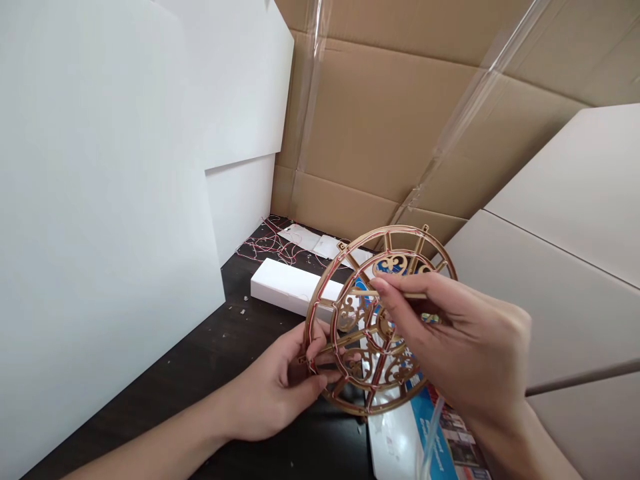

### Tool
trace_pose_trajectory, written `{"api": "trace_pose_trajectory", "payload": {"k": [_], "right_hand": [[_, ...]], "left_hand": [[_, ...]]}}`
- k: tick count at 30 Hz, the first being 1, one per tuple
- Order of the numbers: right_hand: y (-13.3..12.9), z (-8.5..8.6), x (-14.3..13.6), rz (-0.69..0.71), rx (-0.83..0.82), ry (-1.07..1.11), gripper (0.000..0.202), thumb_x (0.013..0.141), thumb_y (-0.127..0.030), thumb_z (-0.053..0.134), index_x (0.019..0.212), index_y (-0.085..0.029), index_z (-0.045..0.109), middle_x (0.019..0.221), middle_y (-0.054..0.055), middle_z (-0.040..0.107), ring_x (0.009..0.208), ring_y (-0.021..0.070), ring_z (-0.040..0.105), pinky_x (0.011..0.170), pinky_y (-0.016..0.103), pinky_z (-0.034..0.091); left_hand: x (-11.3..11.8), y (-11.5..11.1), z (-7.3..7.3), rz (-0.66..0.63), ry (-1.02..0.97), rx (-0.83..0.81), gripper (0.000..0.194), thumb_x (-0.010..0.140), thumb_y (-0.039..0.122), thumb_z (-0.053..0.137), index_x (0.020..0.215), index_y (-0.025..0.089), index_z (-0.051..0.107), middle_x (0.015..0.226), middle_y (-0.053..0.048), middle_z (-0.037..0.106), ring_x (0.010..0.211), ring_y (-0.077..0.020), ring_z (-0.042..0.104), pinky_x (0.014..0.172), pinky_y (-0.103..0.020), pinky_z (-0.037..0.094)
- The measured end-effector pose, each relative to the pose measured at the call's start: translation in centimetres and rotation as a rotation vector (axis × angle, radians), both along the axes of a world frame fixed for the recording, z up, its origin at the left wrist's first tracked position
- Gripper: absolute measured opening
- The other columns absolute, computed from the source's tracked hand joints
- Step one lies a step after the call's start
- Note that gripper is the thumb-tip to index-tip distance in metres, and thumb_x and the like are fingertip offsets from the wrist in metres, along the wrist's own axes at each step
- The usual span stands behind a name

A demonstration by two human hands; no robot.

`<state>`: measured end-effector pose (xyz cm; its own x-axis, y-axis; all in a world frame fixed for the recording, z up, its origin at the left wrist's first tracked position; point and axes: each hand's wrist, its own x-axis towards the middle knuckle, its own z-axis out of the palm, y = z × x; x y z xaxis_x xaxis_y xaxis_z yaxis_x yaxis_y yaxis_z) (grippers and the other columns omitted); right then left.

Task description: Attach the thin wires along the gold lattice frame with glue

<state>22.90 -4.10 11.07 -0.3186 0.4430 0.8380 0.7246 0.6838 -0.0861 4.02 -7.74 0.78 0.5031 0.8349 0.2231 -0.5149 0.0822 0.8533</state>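
Observation:
A gold-coloured openwork wheel (327, 283) is held tilted above the dark table, with spokes, inner rings and scroll ornaments. Thin red and white wires run along its rings and spokes. My left hand (280, 387) is closed around the lower left of the outer rim, thumb in front and fingers reaching through the openings. My right hand (465, 333) pinches a thin tan stick (365, 293). The stick's tip points left, over the wheel's inner ring; whether it touches the wire there I cannot tell. The right hand covers the wheel's right side.
A white oblong box (287, 283) lies behind the wheel. Beyond it are tangled red and white wires (275, 243) and flat white packets (300, 237). Printed blue and white packaging (395, 440) lies beneath the wheel. White panels (125, 200) and cardboard (370, 127) enclose the table (175, 400).

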Motion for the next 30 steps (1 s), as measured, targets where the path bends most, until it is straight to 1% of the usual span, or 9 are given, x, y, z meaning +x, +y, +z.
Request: {"api": "trace_pose_trajectory", "payload": {"k": [4,9,13,16,18,20,25,27,30], "right_hand": [[0.4,0.0,0.3,0.054,-0.175,0.067,0.011,0.093,-0.026,0.071,0.083,-0.024,0.073,0.064,-0.006,0.072,0.049,0.0068,0.062,0.045,0.018,0.045],[1.3,0.7,1.1,0.136,-0.453,0.197,0.012,0.091,-0.031,0.071,0.082,-0.026,0.077,0.054,-0.006,0.064,0.042,0.0051,0.054,0.037,0.015,0.037],[1.6,1.2,1.6,0.218,-0.654,0.300,0.018,0.087,-0.039,0.074,0.081,-0.024,0.079,0.049,-0.005,0.060,0.039,0.0060,0.051,0.035,0.014,0.038],[1.6,1.5,2.0,0.311,-0.781,0.259,0.019,0.087,-0.039,0.074,0.081,-0.022,0.078,0.050,-0.003,0.061,0.041,0.0072,0.052,0.038,0.015,0.040],[1.4,1.7,2.2,0.360,-0.804,0.162,0.017,0.089,-0.037,0.073,0.082,-0.023,0.078,0.054,-0.003,0.064,0.044,0.0074,0.054,0.038,0.016,0.040],[1.3,1.8,2.3,0.328,-0.714,0.090,0.016,0.091,-0.034,0.071,0.081,-0.023,0.078,0.057,-0.003,0.067,0.045,0.0075,0.055,0.038,0.017,0.040],[0.9,1.2,2.0,0.109,-0.193,-0.012,0.008,0.092,-0.022,0.070,0.086,-0.025,0.074,0.075,-0.004,0.077,0.055,0.0081,0.065,0.054,0.020,0.052],[0.7,0.8,1.8,0.098,-0.085,-0.069,0.008,0.093,-0.020,0.070,0.088,-0.025,0.072,0.080,-0.004,0.079,0.062,0.0095,0.070,0.060,0.021,0.055],[0.6,0.3,1.5,0.101,0.009,-0.119,0.009,0.093,-0.017,0.070,0.091,-0.026,0.070,0.080,-0.005,0.079,0.064,0.0112,0.072,0.057,0.023,0.055]], "left_hand": [[0.0,-0.1,0.3,0.014,0.014,-0.029,0.035,0.096,0.030,0.069,0.084,0.023,0.037,0.100,0.004,0.048,0.109,-0.0102,0.061,0.102,-0.031,0.049],[-0.1,0.0,0.1,0.014,0.049,-0.021,0.036,0.096,0.032,0.069,0.085,0.024,0.036,0.099,0.003,0.049,0.114,-0.0132,0.062,0.099,-0.031,0.049],[-0.2,0.0,0.1,0.005,0.053,-0.028,0.035,0.097,0.033,0.068,0.085,0.024,0.036,0.100,0.003,0.052,0.117,-0.0136,0.062,0.100,-0.031,0.049],[-0.2,0.1,0.1,0.011,0.054,-0.019,0.035,0.097,0.030,0.068,0.085,0.024,0.036,0.107,0.002,0.054,0.119,-0.0141,0.063,0.104,-0.034,0.048],[-0.2,0.2,0.1,0.011,0.048,-0.016,0.034,0.097,0.027,0.068,0.085,0.024,0.036,0.110,0.002,0.055,0.120,-0.0148,0.063,0.105,-0.035,0.048],[-0.2,0.2,0.1,0.007,0.044,-0.018,0.033,0.097,0.025,0.067,0.085,0.024,0.036,0.108,0.002,0.055,0.121,-0.0150,0.063,0.106,-0.035,0.048],[-0.2,0.2,-0.2,-0.002,0.024,-0.015,0.030,0.098,0.019,0.064,0.086,0.024,0.037,0.106,0.003,0.055,0.121,-0.0138,0.064,0.104,-0.031,0.049],[-0.3,0.2,-0.1,-0.011,0.008,-0.014,0.030,0.098,0.017,0.064,0.086,0.024,0.037,0.105,0.003,0.055,0.119,-0.0117,0.064,0.104,-0.029,0.050],[-0.2,0.2,0.0,-0.016,-0.013,-0.016,0.030,0.098,0.015,0.064,0.085,0.024,0.038,0.104,0.004,0.057,0.116,-0.0093,0.064,0.103,-0.028,0.050]]}}
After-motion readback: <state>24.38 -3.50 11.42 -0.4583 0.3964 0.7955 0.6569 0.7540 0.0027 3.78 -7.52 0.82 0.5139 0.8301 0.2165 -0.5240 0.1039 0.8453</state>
